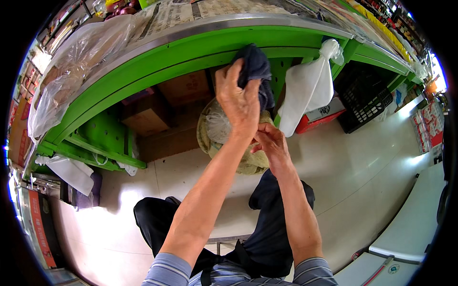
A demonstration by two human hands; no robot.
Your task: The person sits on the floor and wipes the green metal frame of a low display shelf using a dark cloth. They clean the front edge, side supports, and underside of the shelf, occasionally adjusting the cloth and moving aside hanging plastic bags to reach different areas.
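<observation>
My left hand [238, 96] grips a dark navy cloth [254, 68] and presses it against the green metal rail [214, 59] along the front of a display stand. The cloth hangs down behind that hand. Below it, my right hand [273, 146] is close to my left wrist with its fingers curled; whether it pinches anything is hidden. Beneath both hands a yellowish woven sack [252, 162] stands on the floor, with clear plastic [218, 125] in its mouth.
A tied white plastic bag [307, 84] hangs from the rail at right, above a red and white box [322, 114]. Beyond is a black plastic crate [365, 103]. Cardboard boxes [148, 118] sit under the stand. Clear plastic bags [68, 75] drape over its left edge.
</observation>
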